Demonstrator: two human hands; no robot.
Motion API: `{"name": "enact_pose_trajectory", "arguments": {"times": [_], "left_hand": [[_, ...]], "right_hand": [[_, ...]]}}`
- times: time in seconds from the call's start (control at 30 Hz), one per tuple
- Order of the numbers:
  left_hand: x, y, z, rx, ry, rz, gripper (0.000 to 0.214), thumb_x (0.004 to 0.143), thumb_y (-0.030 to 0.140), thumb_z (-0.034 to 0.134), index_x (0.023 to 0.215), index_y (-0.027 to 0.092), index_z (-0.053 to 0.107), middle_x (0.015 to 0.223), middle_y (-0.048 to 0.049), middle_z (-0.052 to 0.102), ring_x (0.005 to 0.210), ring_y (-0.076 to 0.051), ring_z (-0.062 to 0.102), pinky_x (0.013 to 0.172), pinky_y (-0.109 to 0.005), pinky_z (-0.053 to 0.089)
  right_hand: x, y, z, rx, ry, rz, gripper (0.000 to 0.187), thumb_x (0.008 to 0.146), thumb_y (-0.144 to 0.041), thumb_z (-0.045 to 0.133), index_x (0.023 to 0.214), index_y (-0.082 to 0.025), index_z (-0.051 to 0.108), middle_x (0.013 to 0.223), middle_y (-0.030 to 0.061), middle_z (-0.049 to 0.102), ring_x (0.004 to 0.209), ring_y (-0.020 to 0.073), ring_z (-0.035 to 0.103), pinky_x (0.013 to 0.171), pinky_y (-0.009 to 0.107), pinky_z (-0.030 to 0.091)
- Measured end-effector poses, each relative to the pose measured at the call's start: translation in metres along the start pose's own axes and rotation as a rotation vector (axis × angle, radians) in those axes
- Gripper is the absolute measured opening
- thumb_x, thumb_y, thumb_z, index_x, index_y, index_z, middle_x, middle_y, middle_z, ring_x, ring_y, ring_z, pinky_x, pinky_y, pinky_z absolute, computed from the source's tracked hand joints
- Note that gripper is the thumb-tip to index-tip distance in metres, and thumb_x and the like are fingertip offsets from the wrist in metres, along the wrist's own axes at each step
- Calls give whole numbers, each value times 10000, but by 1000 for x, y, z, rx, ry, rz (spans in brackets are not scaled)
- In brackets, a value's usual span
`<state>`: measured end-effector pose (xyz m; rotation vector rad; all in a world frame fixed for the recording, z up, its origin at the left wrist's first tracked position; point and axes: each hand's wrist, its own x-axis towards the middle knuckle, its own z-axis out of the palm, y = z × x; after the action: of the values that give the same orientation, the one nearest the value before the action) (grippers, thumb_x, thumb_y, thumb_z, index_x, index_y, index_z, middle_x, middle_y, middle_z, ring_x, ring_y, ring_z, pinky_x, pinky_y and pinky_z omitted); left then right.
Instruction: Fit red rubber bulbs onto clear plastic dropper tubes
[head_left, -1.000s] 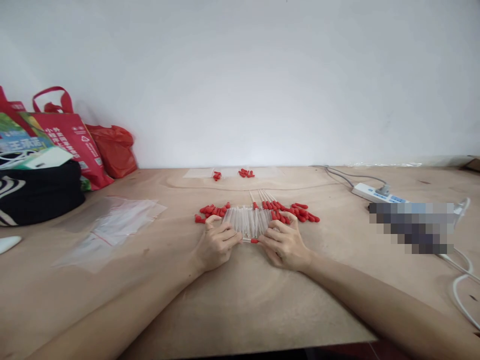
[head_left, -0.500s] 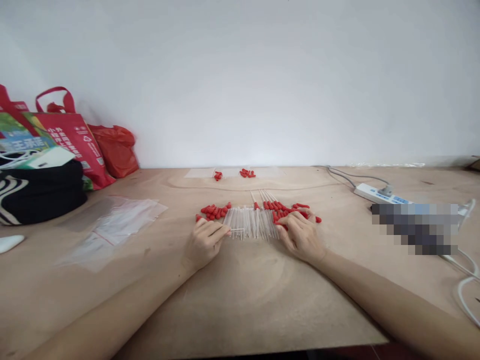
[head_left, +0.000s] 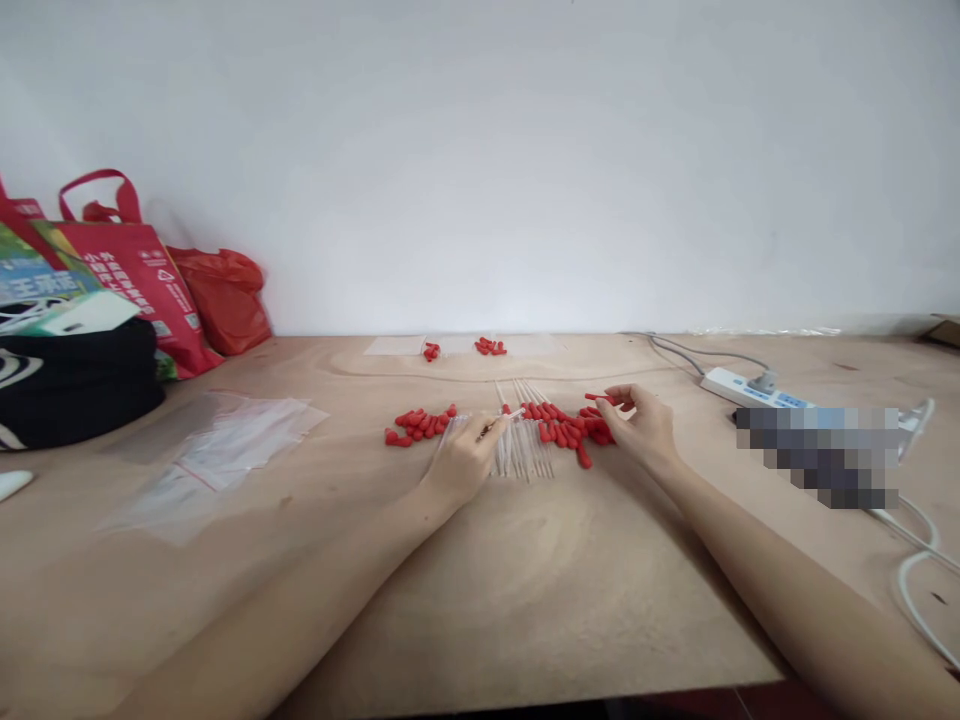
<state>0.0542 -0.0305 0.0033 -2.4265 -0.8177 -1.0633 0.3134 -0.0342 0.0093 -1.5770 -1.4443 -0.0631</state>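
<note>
My left hand (head_left: 463, 460) is closed in a pinch on a thin whitish stick (head_left: 513, 414), its tip pointing right. Beneath and beside that hand lies a row of thin clear sticks (head_left: 525, 455), partly hidden by my fingers. My right hand (head_left: 641, 425) pinches a slim red piece (head_left: 600, 398), held above the right pile of red pieces (head_left: 559, 425). Several sticks in that pile have red ends and point away from me. To the left of the clear sticks sits another pile of red pieces (head_left: 420, 424).
Clear plastic bags (head_left: 232, 450) lie flat on the left of the wooden table (head_left: 525, 590). Two small red groups (head_left: 491, 347) rest near the wall. Behind the plastic bags stand a black bag (head_left: 82, 385) and red bags (head_left: 217, 300). A power strip (head_left: 750, 388) with cables is at right.
My left hand has moved right and slightly up, over the clear sticks, with a thin stick. My right hand has lifted up and right from the red pile, holding a red piece.
</note>
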Motion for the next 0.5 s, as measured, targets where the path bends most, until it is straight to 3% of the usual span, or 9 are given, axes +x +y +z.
{"name": "enact_pose_trajectory", "arguments": {"times": [0.1, 0.23, 0.37, 0.5], "left_hand": [[9, 6, 2, -23, -64, 3, 314, 811, 55, 351, 1036, 138, 554, 824, -59, 595, 763, -152, 567, 684, -275, 485], [10, 12, 1, -43, -116, 1, 379, 791, 39, 352, 1136, 114, 488, 830, -64, 612, 783, -158, 583, 692, -282, 490], [8, 15, 3, -162, -158, -18, 371, 805, 85, 386, 1169, 107, 457, 937, -86, 613, 857, -159, 579, 745, -286, 491], [7, 18, 3, -245, -175, -40, 310, 809, 144, 430, 1103, 87, 512, 910, -95, 621, 869, -174, 570, 770, -310, 492]], "right_hand": [[6, 9, -4, -5, -58, 27, 321, 685, -499, 519, 740, -192, 593, 755, 37, 642, 692, 166, 547, 681, 306, 367], [12, 17, -7, 25, -122, 84, 377, 646, -552, 536, 731, -190, 601, 750, 46, 647, 718, 174, 556, 655, 289, 375], [14, 21, -9, 27, -125, 125, 342, 634, -520, 562, 723, -192, 597, 753, 30, 650, 722, 166, 565, 664, 282, 371], [12, 20, -11, -32, -180, 222, 311, 637, -496, 559, 721, -200, 610, 712, 16, 647, 672, 160, 566, 663, 289, 364]]}}
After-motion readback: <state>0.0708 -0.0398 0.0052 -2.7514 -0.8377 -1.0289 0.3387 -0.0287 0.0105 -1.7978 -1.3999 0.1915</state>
